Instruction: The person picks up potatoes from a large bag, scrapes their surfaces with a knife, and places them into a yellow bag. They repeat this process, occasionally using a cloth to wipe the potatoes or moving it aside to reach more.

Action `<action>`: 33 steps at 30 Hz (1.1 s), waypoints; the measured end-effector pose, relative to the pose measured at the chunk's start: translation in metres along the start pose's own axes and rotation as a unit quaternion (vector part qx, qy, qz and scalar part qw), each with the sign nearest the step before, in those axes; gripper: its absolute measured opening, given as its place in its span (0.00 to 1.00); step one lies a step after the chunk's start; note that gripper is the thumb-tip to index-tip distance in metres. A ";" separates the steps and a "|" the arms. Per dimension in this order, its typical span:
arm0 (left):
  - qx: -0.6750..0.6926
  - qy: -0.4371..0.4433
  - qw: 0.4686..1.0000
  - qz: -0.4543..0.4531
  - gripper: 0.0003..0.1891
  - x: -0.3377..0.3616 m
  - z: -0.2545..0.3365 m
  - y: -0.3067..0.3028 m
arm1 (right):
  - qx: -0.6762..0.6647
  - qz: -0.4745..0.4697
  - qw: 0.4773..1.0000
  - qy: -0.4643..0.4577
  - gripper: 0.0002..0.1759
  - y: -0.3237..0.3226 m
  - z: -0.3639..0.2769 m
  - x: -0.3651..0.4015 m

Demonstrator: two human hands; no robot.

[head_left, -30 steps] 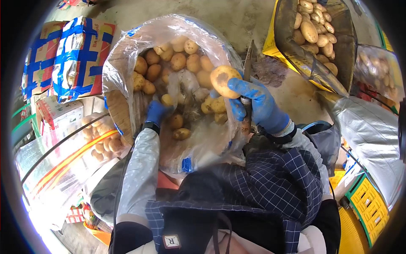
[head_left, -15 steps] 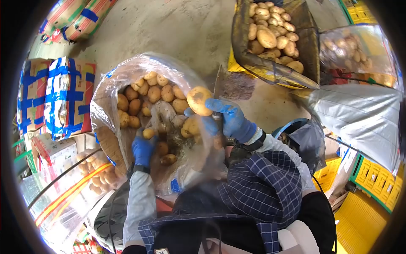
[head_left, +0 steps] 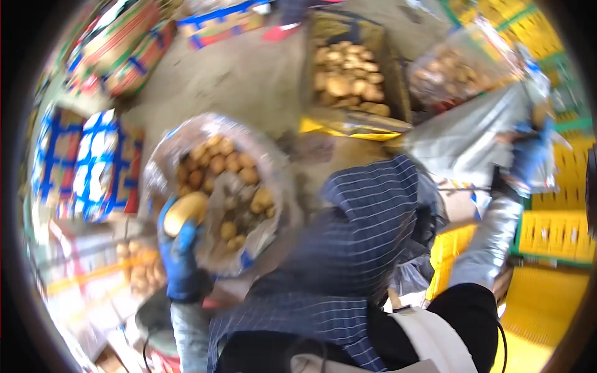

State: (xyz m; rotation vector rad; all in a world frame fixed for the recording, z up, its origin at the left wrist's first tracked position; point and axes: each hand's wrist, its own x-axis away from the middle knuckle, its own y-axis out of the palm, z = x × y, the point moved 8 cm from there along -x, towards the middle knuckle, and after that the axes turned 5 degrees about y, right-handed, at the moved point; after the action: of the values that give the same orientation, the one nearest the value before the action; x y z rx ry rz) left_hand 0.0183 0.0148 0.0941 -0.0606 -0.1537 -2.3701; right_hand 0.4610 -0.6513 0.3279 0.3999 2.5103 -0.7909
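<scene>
The two hands are well apart, both in blue gloves: the left hand (head_left: 177, 248) is wrapped around a large pale potato (head_left: 186, 213), thumb on its near side, at the left side of an open plastic liner (head_left: 283, 180) seen from above. Inside that liner lie many smaller potatoes (head_left: 217, 163), most of them bunched toward the far side, with a few nearer the person and some crumpled clear film in the middle. The right hand (head_left: 530, 152) is stretched far out to the right, in front of a silver-grey sheet (head_left: 463, 137) and near yellow crates (head_left: 556, 233); it is too blurred to tell how its fingers stand or whether they hold anything. Beyond the liner, on the concrete floor (head_left: 205, 87), a dark bin with a yellow front (head_left: 348, 127) holds a heap of pale potatoes (head_left: 348, 74), and a clear bag (head_left: 491, 45) with more inside sits to its right. Cartons bound with blue tape (head_left: 96, 165) stand left of the liner, and a dark checked apron (head_left: 373, 193) covers the person's front
</scene>
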 end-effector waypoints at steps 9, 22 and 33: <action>0.341 0.014 0.926 -0.163 0.42 0.028 0.042 0.033 | -0.327 -0.018 0.916 0.231 0.23 -0.070 0.124 -0.116; -0.086 0.304 0.939 -0.138 0.49 0.047 0.076 0.029 | -0.144 -0.777 0.584 0.185 0.30 0.343 -0.336 0.404; 0.069 0.080 0.984 -0.140 0.30 0.013 0.003 0.013 | -0.174 -0.723 0.640 0.192 0.29 0.388 -0.306 0.414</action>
State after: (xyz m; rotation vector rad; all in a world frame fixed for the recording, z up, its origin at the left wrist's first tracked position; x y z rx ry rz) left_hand 0.0178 -0.0032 0.0996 0.2327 -0.2639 -2.6234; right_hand 0.1613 -0.1074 0.1548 -2.0175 2.8673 -0.6160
